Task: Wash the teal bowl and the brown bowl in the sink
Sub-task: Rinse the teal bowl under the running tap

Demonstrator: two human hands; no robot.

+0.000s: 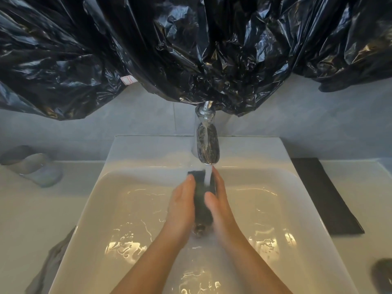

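Over the middle of the white sink, both hands hold a dark teal bowl on edge between them. My left hand presses against its left side and my right hand grips its right side, thumb across the front. Water runs from the chrome tap onto the top of the bowl. A dark round thing, blurred, lies on the counter at the lower right edge; I cannot tell whether it is the brown bowl.
A clear glass stands on the counter to the left of the sink. A grey cloth hangs at the front left. A black mat lies to the right. Black plastic sheeting covers the wall above the tap.
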